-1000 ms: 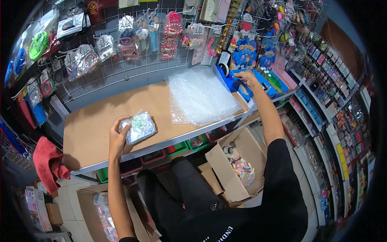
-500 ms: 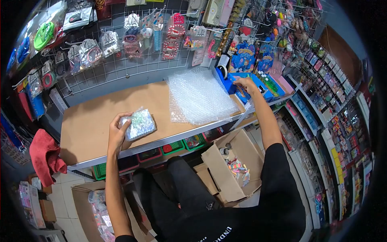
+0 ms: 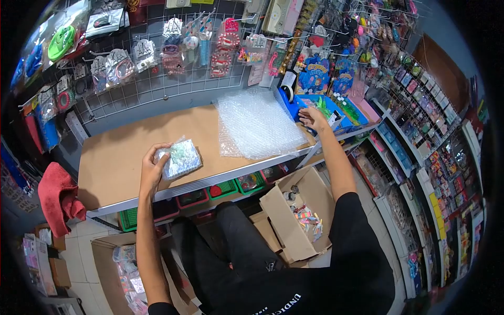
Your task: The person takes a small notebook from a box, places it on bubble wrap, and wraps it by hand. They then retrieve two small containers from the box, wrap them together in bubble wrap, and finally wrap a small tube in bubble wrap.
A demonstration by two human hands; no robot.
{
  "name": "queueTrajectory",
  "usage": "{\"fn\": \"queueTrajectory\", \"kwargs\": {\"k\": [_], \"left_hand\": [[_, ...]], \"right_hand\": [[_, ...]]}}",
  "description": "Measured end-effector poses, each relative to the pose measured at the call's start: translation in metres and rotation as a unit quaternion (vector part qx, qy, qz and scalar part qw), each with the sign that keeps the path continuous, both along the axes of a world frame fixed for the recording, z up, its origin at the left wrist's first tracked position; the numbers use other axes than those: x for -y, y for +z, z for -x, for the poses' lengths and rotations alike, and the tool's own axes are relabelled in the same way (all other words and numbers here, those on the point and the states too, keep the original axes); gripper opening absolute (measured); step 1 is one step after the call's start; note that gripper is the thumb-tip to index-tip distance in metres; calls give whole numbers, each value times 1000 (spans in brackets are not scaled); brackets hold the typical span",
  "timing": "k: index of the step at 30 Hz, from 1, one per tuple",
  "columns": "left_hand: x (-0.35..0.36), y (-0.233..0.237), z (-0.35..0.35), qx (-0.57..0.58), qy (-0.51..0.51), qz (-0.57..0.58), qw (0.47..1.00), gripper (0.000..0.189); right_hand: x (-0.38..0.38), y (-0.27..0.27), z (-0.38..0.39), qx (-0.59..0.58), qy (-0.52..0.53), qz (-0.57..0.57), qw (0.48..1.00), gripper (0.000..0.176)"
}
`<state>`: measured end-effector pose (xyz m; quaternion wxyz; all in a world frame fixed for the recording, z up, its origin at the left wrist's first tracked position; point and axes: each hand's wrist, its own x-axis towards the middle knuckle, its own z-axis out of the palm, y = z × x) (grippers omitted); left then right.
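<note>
My left hand is closed around a small block-shaped package wrapped in shiny bubble wrap, holding it at the front of the brown tabletop. The thumb lies over its near left side. My right hand is beside the front end of a blue tape dispenser with its roll of tape. Its fingers point left and look spread, with nothing visible between them. Sheets of bubble wrap lie flat on the table between my hands.
A blue tray of small goods stands right of the dispenser. Below the table are a cardboard box with small items and several green baskets. A red cloth hangs at the left corner. Packaged accessories hang on the wire grid.
My right hand has moved slightly down and left, from over the blue tray's edge to the dispenser's front end. My left hand still holds the package in nearly the same place.
</note>
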<state>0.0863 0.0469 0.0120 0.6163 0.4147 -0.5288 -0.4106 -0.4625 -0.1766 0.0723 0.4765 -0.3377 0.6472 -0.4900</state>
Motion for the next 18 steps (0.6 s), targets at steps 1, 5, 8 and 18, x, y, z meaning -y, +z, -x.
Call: {"fn": "queueTrajectory", "kwargs": {"k": [1,5,8,18], "left_hand": [[0,1,1,4,1,-1,1000,20],[5,-8,-4,38,11,31,999,21],[-13,7,4,11,21,32,999,23],[-58,24,56,69,81,184,977,35]], "right_hand": [[-2,-4,-1,47,-23,6,999,10],[32,-60,41,56,182,-49,981,3],[75,-108,63,131,128,93,979,14],[-111,45,-94,25,194,236,952,34]]}}
